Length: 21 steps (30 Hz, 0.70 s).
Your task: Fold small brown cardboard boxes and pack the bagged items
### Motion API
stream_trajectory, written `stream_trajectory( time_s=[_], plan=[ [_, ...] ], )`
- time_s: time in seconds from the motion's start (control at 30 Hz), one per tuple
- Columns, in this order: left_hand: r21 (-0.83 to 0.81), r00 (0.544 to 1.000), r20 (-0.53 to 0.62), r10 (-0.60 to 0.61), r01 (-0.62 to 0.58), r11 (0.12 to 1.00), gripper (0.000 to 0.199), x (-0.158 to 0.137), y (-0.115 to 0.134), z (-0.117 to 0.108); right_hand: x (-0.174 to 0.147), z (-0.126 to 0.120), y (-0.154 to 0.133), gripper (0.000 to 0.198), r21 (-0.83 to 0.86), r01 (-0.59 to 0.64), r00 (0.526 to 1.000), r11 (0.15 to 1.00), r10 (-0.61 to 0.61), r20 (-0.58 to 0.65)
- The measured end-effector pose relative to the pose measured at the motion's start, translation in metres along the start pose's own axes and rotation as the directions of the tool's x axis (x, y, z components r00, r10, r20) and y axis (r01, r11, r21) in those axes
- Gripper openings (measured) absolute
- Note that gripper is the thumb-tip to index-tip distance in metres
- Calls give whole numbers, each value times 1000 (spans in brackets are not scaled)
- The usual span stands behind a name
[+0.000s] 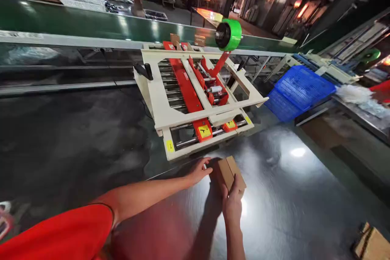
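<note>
Cardboard box [229, 172] clasped in the right hand [232, 206] — left hand [201, 171] near it, loosely spread

The small cardboard box [227, 172] was plain brown, with 1 straight dark line along its length. It was held slanted in the right hand [233, 203], extending forward beyond the grip.

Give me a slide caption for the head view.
Right hand holds a cardboard box, left hand beside it, near a machine bearing a green roll.
</note>
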<state>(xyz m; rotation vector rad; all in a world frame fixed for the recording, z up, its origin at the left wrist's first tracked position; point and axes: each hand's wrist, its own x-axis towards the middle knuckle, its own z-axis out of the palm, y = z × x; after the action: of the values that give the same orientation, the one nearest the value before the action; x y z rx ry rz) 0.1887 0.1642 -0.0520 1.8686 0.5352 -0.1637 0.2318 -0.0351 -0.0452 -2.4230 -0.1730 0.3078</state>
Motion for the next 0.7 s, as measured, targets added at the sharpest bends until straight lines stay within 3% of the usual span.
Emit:
stream_trajectory(
  time_s=[0.07,0.17,0.27,0.37,0.47,0.53,0.63,0.7],
  plan=[
    [105,994,-68,91,-84,991,52,4,-16,-21,74,6,-53,76,-9,49,998,999,-48,42],
    [235,961,43,274,-276,932,38,-5,-41,-29,149,22,-118,73,4,79,993,997,-79,89],
    [314,915,83,395,-401,861,36,-13,-62,-24,176,39,-155,80,83,138,983,987,-146,112],
    [336,901,60,430,-424,841,33,-2,-88,-22,182,51,-164,80,194,198,965,961,-226,130],
    [288,854,5,521,-500,817,26,21,-117,-19,186,37,-136,76,236,194,972,952,-219,86],
    [278,819,-20,573,-546,790,25,32,-131,-17,184,2,-94,74,215,167,985,962,-171,0],
    [337,765,-61,641,-589,735,24,36,-136,-16,172,-87,0,69,123,16,977,992,10,-211],
    [403,730,-89,677,-596,695,23,34,-134,-18,158,-157,75,65,63,-118,922,991,133,-363]
  ],
)
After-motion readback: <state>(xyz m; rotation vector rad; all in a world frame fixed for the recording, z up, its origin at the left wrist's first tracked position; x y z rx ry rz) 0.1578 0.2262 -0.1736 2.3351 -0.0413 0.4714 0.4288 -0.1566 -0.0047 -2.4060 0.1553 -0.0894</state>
